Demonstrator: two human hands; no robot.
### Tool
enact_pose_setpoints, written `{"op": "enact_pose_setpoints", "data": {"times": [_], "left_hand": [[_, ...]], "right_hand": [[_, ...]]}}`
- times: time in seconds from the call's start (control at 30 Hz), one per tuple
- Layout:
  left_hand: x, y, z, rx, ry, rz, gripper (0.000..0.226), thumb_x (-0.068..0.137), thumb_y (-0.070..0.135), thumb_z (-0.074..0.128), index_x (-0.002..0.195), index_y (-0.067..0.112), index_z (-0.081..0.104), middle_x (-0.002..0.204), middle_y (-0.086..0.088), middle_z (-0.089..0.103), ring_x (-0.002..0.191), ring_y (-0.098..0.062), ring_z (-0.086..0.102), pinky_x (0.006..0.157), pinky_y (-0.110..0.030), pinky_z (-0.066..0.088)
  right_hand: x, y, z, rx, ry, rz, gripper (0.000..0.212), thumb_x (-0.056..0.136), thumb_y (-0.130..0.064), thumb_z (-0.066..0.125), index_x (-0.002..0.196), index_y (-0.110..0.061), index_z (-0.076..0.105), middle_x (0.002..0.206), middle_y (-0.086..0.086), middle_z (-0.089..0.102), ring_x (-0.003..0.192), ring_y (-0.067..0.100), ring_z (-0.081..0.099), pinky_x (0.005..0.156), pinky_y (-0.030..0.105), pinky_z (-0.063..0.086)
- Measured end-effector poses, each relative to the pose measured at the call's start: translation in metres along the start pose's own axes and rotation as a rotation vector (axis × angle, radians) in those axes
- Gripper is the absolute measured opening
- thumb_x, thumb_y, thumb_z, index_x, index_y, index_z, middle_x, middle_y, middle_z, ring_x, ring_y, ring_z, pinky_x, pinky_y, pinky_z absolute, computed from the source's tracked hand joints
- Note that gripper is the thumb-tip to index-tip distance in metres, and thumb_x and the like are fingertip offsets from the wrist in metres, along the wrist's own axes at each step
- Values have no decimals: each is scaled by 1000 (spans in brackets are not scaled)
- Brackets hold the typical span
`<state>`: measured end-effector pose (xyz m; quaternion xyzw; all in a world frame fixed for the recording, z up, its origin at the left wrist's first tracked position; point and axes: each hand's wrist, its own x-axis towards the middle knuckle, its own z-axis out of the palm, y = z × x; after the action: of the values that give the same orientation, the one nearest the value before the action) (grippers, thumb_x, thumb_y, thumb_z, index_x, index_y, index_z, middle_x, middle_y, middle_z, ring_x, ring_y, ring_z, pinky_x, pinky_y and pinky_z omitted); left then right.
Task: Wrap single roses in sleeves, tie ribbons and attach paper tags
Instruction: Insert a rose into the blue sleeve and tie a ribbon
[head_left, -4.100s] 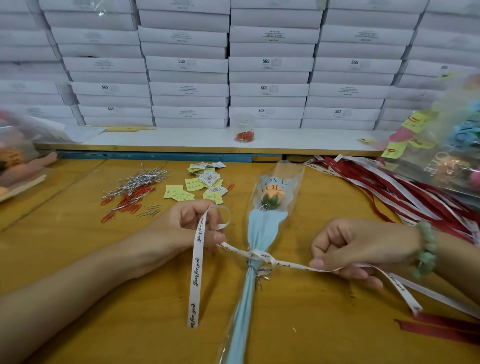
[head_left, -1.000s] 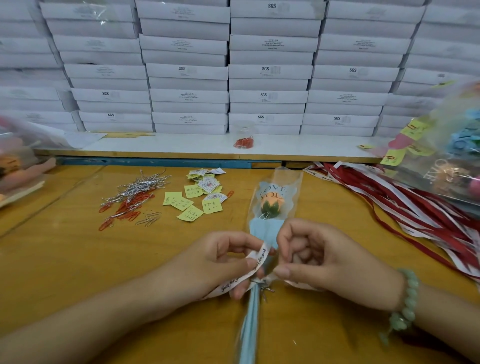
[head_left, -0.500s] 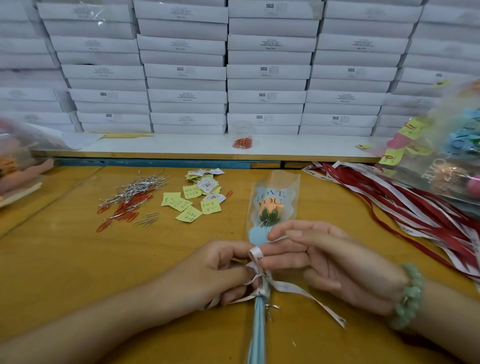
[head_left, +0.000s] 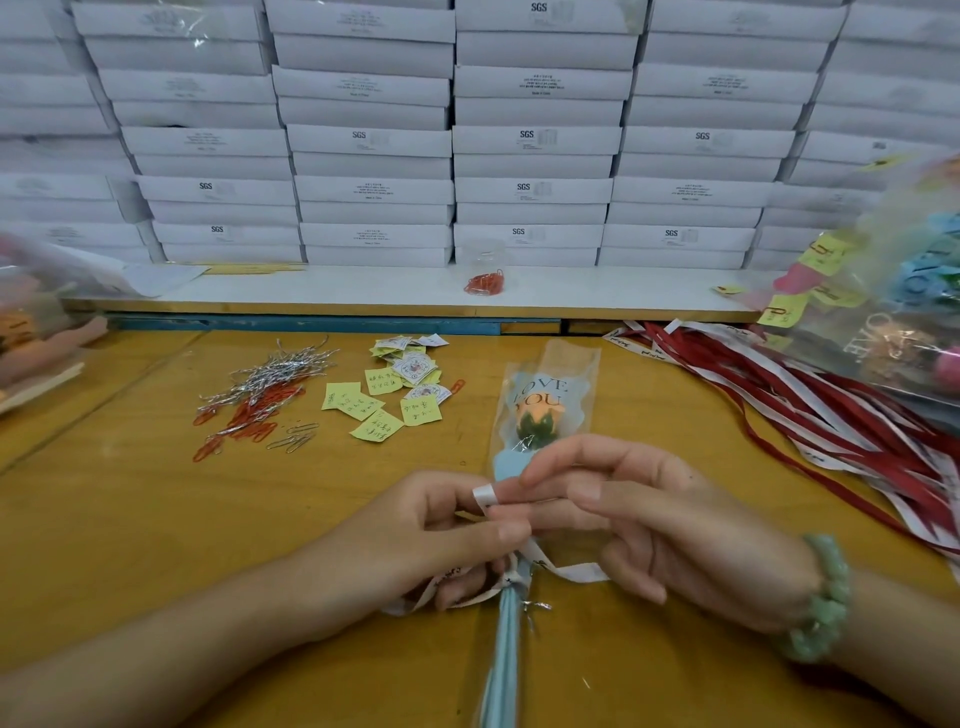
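Note:
An orange rose (head_left: 540, 415) lies in a clear sleeve (head_left: 558, 364) printed "LOVE YOU", its light blue stem (head_left: 503, 665) pointing toward me on the wooden table (head_left: 156, 519). A white printed ribbon (head_left: 566, 571) is wound round the sleeve's neck, and a small loop of it (head_left: 484, 496) stands up between my hands. My left hand (head_left: 436, 535) pinches the ribbon at the neck. My right hand (head_left: 660, 525) pinches the loop with thumb and forefinger, its other fingers stretched out.
Yellow and white paper tags (head_left: 395, 389) and a heap of silver ties and red paper clips (head_left: 260, 395) lie at the left. Red and white ribbons (head_left: 810, 405) spread at the right beside bagged finished roses (head_left: 904, 312). White boxes (head_left: 530, 140) stack behind.
Four seconds ago the ribbon ends were pulled apart sideways. Since then both hands have come together at the sleeve's neck, and the loop now stands a little higher between the fingers.

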<state>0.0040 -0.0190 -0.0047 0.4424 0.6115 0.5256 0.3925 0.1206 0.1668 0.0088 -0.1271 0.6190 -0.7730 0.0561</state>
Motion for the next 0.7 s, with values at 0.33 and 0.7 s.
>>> {"op": "enact_pose_setpoints", "data": {"times": [0.33,0.7], "left_hand": [[2,-1,4,45,68,-19,19,85,34,64,92,22,77,66,4,61,40,-2,44,37,-16,29],[1,-3,4,-12,114,14,21,90,26,59,92,8,70,54,-7,57,41,-6,49,43,-13,39]], "right_hand": [[-1,6,1,-461,316,-125,14,90,-7,58,102,-10,66,104,4,71,74,10,66,49,8,43],[2,16,0,-537,266,2,11,80,-29,68,83,-20,62,71,-4,63,61,13,60,38,17,40]]}}
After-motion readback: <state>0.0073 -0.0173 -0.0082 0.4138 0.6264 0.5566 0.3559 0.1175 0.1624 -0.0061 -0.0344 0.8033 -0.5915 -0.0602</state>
